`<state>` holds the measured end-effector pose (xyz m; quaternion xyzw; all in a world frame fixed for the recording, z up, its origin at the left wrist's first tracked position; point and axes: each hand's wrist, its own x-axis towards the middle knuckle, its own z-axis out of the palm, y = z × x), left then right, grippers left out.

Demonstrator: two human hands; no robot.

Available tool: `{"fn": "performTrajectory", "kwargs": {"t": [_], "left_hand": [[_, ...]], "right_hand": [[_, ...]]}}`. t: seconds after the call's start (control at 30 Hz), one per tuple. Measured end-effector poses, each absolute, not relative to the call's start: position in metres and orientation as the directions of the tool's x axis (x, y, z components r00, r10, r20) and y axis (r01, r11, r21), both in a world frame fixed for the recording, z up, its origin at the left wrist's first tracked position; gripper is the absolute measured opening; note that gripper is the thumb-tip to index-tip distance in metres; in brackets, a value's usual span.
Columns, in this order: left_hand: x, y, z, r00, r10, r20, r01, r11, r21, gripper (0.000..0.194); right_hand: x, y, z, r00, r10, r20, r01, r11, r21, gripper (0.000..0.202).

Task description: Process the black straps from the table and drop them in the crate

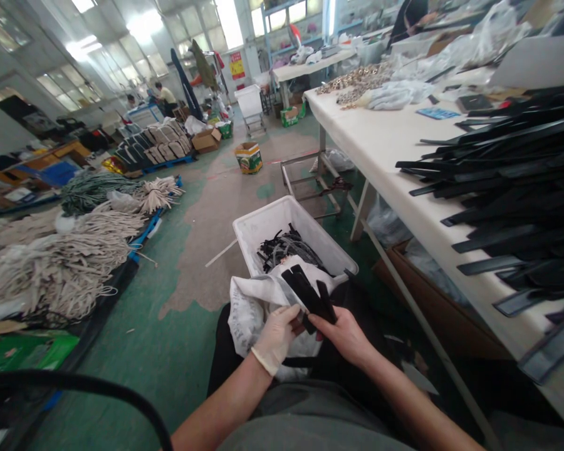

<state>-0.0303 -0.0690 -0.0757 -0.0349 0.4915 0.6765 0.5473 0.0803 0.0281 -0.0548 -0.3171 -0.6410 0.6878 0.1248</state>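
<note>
Beside table: white bin (263, 227) holds black strips (286, 247) (tangled heap).

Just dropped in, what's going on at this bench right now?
A seated person holds a few black strips over their lap, the gloved left hand and bare right hand both gripping them. A white cloth lies under the hands, before a white bin of more strips. Many strips are piled on the table to the right.

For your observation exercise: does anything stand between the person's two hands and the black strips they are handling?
Nothing visible does. The gloved left hand and bare right hand both grip the black strips directly, above the white bag.
</note>
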Motion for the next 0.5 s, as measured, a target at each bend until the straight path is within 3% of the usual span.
{"fn": "performTrajectory", "kwargs": {"t": [0.1,0.23,0.4,0.5], "left_hand": [[-0.047,-0.066,-0.073,-0.369,0.745,-0.556,-0.716,0.154,0.681,0.032],[-0.109,-0.024,-0.060,-0.396,0.817,-0.419,-0.454,0.222,0.863,0.032],[-0.197,0.060,-0.010,-0.537,0.808,-0.242,-0.247,0.123,0.961,0.032],[-0.217,0.094,0.023,-0.600,0.797,-0.073,-0.148,-0.022,0.989,0.035]], "right_hand": [[0.087,0.024,-0.054,-0.755,0.590,-0.287,0.231,-0.170,-0.958,0.038],[0.102,0.019,-0.063,-0.756,0.570,-0.321,0.275,-0.168,-0.947,0.043],[0.127,0.021,-0.082,-0.690,0.651,-0.315,0.299,-0.140,-0.944,0.050],[0.140,0.025,-0.087,-0.657,0.687,-0.312,0.279,-0.163,-0.946,0.053]]}}
